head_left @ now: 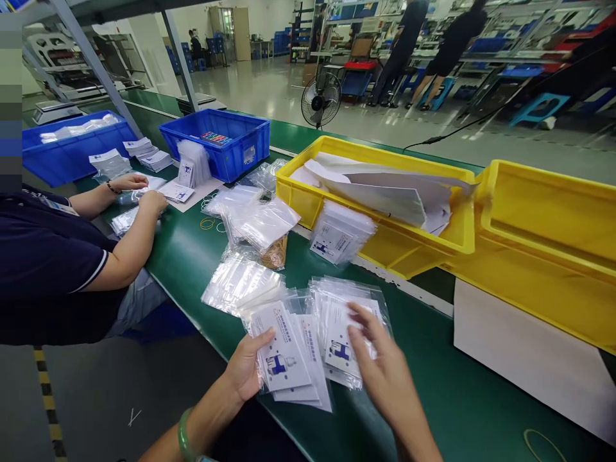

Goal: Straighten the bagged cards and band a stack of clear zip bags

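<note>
My left hand (246, 372) grips a fanned stack of clear bags with printed white cards (289, 359) at the near edge of the green table (433, 372), thumb on top. My right hand (380, 366) rests with fingers spread on a second pile of bagged cards (337, 314) just to the right. A heap of empty clear bags (238, 282) lies just beyond my left hand.
Two yellow bins (385, 244) (553, 256) stand at right, one holding white sheets; more bagged cards (337, 237) lean on it. A co-worker's hands (144, 192) work at left near blue bins (216, 141). Rubber bands (208, 223) and a white sheet (529, 366) lie on the table.
</note>
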### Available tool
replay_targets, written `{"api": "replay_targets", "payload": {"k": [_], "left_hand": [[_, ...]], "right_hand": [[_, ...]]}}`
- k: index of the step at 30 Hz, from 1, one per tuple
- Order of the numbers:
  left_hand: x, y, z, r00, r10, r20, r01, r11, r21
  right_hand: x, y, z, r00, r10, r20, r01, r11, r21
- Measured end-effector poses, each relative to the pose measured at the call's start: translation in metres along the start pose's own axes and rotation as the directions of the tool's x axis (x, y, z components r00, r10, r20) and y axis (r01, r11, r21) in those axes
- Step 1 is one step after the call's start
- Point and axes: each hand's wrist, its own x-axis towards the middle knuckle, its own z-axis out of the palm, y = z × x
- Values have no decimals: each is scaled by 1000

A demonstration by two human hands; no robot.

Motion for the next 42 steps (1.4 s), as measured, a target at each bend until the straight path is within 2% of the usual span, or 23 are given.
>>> {"api": "replay_targets", "payload": {"k": [2,4,7,10,12,13,14,16,18,20,22,24,26,27,28,30,32,33,35,37,39,40,42], "left_hand": [[-1,-2,4,1000,4,0,-4,1000,3],[-1,-1,5,1000,3,-9,-3,1000,4],[-2,2,2,998,-3,-55,4,1000,7],[-1,5,-2,996,0,-90,1,1000,10],[0,4,-2,996,13,-84,-12,1000,12],[1,3,-1,997,21,-76,-20,1000,14],[1,1,0,997,27,-69,-26,1000,16],[2,-1,2,998,33,-54,-32,999,21],[1,-3,4,998,36,-48,-35,999,23],[0,-2,4,998,31,-54,-29,999,23],[-1,1,3,997,29,-77,-26,999,28],[-1,3,1,995,30,-99,-26,999,38],[-1,3,1,995,34,-98,-30,998,48],[-1,3,1,996,34,-87,-30,998,53],[-1,2,2,997,32,-69,-28,998,58],[-1,0,4,999,33,-27,-31,997,66],[-1,-2,5,999,37,10,-37,997,73],[-2,-2,4,999,40,21,-41,996,76],[-3,-1,2,998,50,27,-52,995,82],[-4,2,-2,998,65,17,-66,994,87],[-4,5,-5,996,83,12,-84,992,95],[-4,5,-6,996,87,16,-88,991,102],[-4,5,-6,996,79,37,-83,989,126]], "right_hand": [[-9,-9,15,968,-12,250,-23,991,134],[-14,-13,18,955,-23,296,-41,977,208],[-7,-7,-2,983,58,173,-96,970,222],[7,7,-26,984,175,11,-174,971,165],[11,10,-27,977,144,-159,-139,989,43],[11,10,-23,975,97,-199,-102,995,-12],[8,8,-16,984,53,-170,-61,997,-43],[0,1,1,998,-7,69,7,1000,1],[-8,-4,11,952,-46,302,17,995,99],[-9,-4,8,936,-10,351,-50,986,162],[-4,1,-9,948,105,302,-172,963,207],[4,9,-27,965,198,173,-230,954,191],[9,12,-36,981,186,-61,-182,981,67],[9,12,-34,980,139,-140,-141,990,-1],[8,10,-29,984,91,-151,-99,994,-46],[1,1,-10,999,47,28,-47,999,-6],[-8,-8,8,965,3,263,-36,992,119],[-11,-12,13,946,-13,323,-42,986,163],[-13,-13,12,940,15,340,-91,974,208],[-8,-8,-1,950,120,289,-186,959,212],[-1,1,-18,967,204,152,-228,960,164],[3,5,-23,979,199,48,-203,973,110],[6,9,-23,988,100,-117,-102,995,-8]]}}
